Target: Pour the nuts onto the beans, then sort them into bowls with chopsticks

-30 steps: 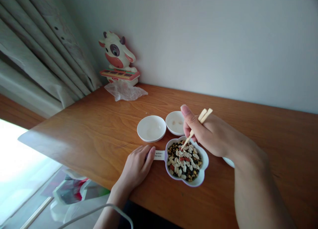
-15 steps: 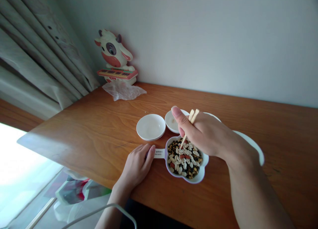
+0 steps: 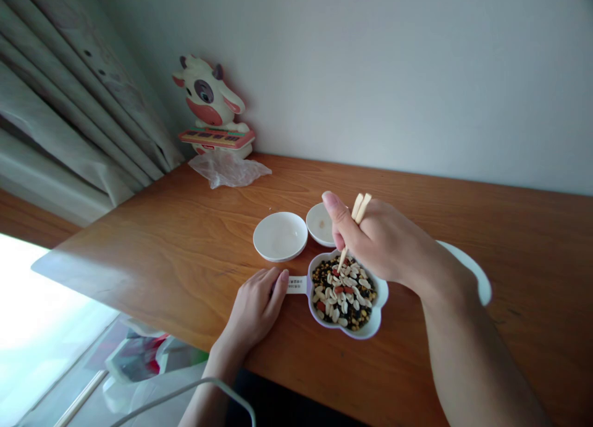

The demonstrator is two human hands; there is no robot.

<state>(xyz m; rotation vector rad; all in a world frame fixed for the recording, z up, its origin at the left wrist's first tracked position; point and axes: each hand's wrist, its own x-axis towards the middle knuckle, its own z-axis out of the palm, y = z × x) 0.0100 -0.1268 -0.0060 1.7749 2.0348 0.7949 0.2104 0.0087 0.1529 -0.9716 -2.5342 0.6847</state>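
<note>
My left hand [image 3: 257,303] is closed round the handle of a flower-shaped bowl [image 3: 380,306] with a pale purple rim. A printed white label [image 3: 296,285] shows on that handle. Peanuts [image 3: 345,296], mostly pale with a few reddish ones, lie in the bowl over small dark and yellow grains. Above its far right side, my right hand [image 3: 380,241] grips a pair of wooden chopsticks [image 3: 359,207], whose tips reach down among the peanuts. Whether the tips pinch a peanut I cannot tell. A white bowl [image 3: 280,236] stands beyond my left hand.
A second white bowl [image 3: 319,223] is partly behind my right thumb. A white plate [image 3: 477,272] shows beyond my right wrist. Farther back are a crumpled plastic bag [image 3: 229,169] and a cow toy [image 3: 213,105] with a keyboard. A pale cable [image 3: 185,390] crosses my left forearm.
My right hand and the chopsticks have lifted slightly, with the tips still among the peanuts. My left hand stays on the handle. The view has shifted a little.
</note>
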